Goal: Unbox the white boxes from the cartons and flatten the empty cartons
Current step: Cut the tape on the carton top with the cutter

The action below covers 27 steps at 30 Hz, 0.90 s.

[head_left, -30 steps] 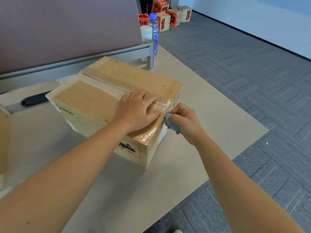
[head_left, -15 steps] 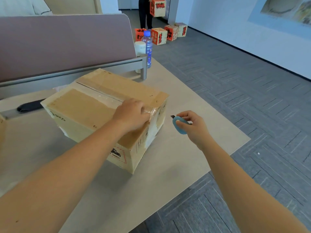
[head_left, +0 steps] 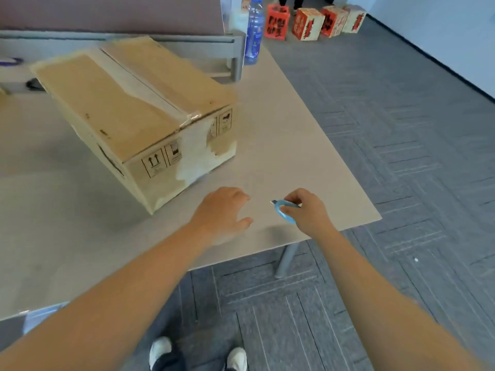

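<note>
The right hand (head_left: 308,212) is gripping a small blue cutter (head_left: 284,212), fingers curled round its ring-shaped body, the short blade tip pointing left toward the other hand. The left hand (head_left: 222,212) is hovering just above the worktop (head_left: 294,145) with its fingers loosely bent and holding nothing. Half a second ago that hand was pressing down on the carton's taped top; now it is off the carton altogether and sitting near the worktop's front edge, close beside the right one. The cutter hand has also come back from the carton's end face.

The one carton (head_left: 134,116) on the worktop is lying closed, well apart from both hands, its corner turned toward the onlooker more than before. Clear tape is running along its top seam and down over the end face (the tape there is looking torn and whitish). Whether the seam is cut through, I cannot tell.

Farther back, one blue-capped water bottle (head_left: 253,30) is standing by the metal post of the divider (head_left: 134,12). On the grey carpet (head_left: 401,129) beyond, four red-and-cream printed boxes (head_left: 306,24) are sitting in a row. Down at the bottom, two white shoes (head_left: 237,357) are showing.
</note>
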Tool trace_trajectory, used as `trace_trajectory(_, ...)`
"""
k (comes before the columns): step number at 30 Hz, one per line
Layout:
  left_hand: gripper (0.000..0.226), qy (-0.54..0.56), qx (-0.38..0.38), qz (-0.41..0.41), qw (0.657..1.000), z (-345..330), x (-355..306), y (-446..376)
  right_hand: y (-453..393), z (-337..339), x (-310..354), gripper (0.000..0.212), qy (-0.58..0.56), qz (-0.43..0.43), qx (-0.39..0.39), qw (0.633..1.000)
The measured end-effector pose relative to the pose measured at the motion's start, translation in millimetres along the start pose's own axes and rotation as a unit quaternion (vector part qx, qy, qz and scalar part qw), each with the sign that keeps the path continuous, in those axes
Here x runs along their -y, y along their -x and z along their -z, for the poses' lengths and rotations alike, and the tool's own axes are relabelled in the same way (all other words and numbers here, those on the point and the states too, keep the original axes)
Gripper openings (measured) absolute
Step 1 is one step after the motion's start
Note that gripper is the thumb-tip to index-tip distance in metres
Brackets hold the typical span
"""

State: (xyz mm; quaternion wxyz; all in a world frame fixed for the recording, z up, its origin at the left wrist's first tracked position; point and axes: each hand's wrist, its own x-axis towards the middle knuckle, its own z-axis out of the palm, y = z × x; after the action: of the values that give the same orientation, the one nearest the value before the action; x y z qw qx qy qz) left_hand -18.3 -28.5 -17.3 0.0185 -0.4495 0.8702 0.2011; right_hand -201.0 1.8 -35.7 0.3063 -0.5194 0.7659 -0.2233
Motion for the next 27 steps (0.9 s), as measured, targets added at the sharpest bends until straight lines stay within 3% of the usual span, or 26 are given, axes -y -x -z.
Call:
trace_trajectory(5, 0.065, -0.031, 0.066, 0.036, 0.997, -42.0, -4.9, 3.1, 3.5, -19.4, -33.6, 0.025, 0.013, -0.014, 0.047, 0.999)
trace_trajectory(9, 0.057, -0.04, 0.059, 0.044, 0.997, -58.7, -3.1, 6.3, 2.7, -25.5, -45.6, 0.028, 0.056, 0.01, 0.042, 0.997)
trace_trajectory(12, 0.057, -0.044, 0.057, 0.042, 0.997, -57.5, -4.5, 6.3, 0.3, -24.1, -48.4, 0.012, 0.083, 0.02, 0.032, 0.996)
trace_trajectory(13, 0.057, -0.043, 0.055, 0.04, 0.997, -55.0, -5.2, 5.8, 1.1, -21.8, -46.8, 0.019, 0.087, 0.02, 0.028, 0.996)
trace_trajectory(16, 0.056, -0.049, 0.034, 0.039, 0.997, -41.3, -6.7, 3.9, 3.6, -10.1, -35.1, 0.04, 0.111, 0.032, 0.009, 0.993)
trace_trajectory(21, 0.056, -0.122, -0.006, 0.043, 0.992, 0.7, -7.2, 6.2, -3.1, 9.4, 8.3, 0.043, 0.231, 0.111, 0.034, 0.966)
trace_trajectory(27, 0.055, -0.139, -0.111, 0.07, 0.982, 65.0, 9.4, 16.7, -17.8, 18.0, 80.0, 0.045, 0.291, 0.204, 0.023, 0.934)
